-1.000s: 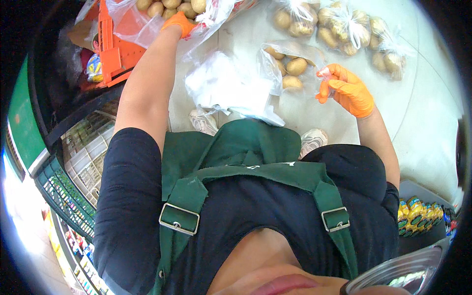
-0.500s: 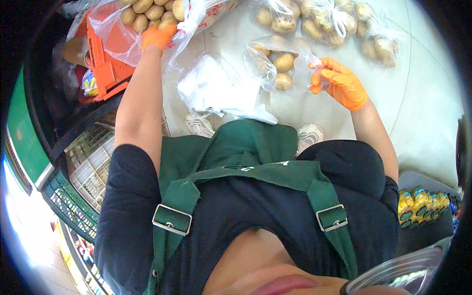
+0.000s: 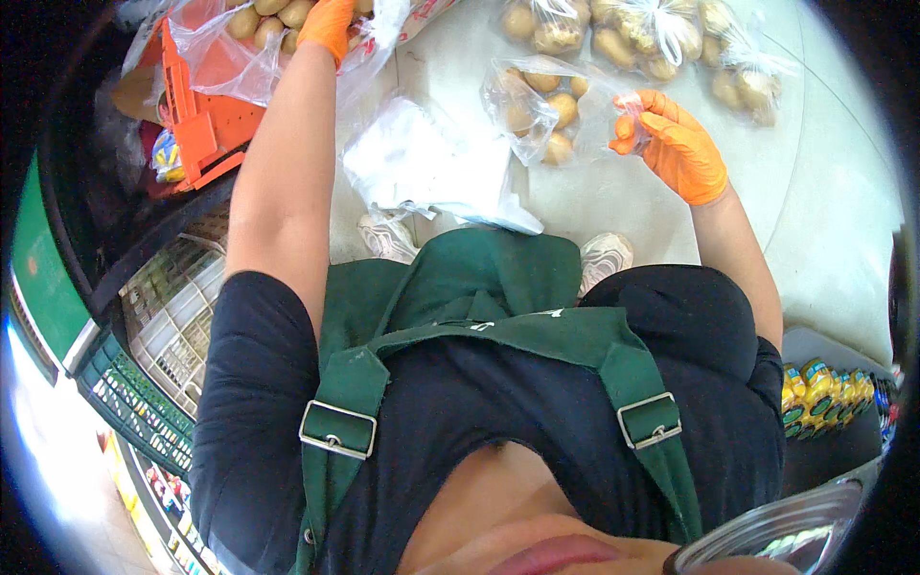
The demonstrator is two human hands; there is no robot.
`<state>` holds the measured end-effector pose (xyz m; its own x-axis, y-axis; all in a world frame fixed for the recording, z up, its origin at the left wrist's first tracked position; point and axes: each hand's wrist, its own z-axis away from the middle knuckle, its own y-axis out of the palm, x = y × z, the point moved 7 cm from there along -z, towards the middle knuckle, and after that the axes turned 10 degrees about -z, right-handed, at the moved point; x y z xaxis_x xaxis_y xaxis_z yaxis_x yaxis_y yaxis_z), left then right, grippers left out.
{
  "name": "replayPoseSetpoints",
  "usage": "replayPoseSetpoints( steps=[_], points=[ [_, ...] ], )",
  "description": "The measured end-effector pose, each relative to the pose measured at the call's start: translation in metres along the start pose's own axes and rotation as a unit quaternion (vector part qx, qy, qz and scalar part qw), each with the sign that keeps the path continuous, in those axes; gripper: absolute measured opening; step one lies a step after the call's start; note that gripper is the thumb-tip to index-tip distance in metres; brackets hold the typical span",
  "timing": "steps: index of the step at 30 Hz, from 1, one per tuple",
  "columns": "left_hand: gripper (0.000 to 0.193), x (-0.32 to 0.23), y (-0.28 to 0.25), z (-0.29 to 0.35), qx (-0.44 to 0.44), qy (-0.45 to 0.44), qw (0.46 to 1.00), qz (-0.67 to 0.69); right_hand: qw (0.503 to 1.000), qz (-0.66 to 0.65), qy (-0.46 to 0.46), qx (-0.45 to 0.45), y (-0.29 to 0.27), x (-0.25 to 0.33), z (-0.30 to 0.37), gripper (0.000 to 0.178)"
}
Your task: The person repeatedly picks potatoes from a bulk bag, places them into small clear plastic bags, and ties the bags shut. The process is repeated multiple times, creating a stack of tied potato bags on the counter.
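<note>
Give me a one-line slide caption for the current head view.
Orange-gloved left hand at a heap of potatoes, right hand pinching the edge of a clear bag of potatoes, tied bags beyond.

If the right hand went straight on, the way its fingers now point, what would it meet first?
Probably the slack film of the open clear plastic bag that the gloved right hand pinches, then the potatoes inside; depth is unclear from this single view.

The floor (a pale, smooth one) bears clear bags of potatoes, mostly knotted, and crumpled white plastic.
</note>
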<state>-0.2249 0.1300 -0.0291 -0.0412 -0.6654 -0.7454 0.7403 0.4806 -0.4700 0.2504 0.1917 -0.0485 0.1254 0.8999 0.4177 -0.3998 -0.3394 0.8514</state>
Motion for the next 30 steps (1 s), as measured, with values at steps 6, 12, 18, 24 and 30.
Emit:
replayPoseSetpoints(
  steps=[6,12,18,24,30],
  points=[
    [0.059,-0.068,0.022,0.173,0.254,0.272,0.858,0.353,0.999,0.035,-0.029,-0.024,0.0,0.011,0.006,0.045],
    [0.057,-0.015,0.197,0.237,0.401,0.199,0.892,0.068,0.998,0.045,-0.034,0.002,0.013,0.017,0.009,0.06],
    [0.071,-0.012,0.204,0.231,0.08,0.408,0.674,-0.611,0.995,-0.017,-0.074,0.063,0.018,0.023,0.034,0.069],
    [0.057,0.005,0.101,0.211,0.279,0.244,0.394,-0.841,0.95,0.26,-0.171,-0.02,0.018,0.051,0.024,0.066],
    [0.049,-0.014,0.159,0.229,0.255,0.449,0.538,-0.666,0.533,0.783,-0.301,-0.109,0.041,0.06,0.014,0.046]
  ],
)
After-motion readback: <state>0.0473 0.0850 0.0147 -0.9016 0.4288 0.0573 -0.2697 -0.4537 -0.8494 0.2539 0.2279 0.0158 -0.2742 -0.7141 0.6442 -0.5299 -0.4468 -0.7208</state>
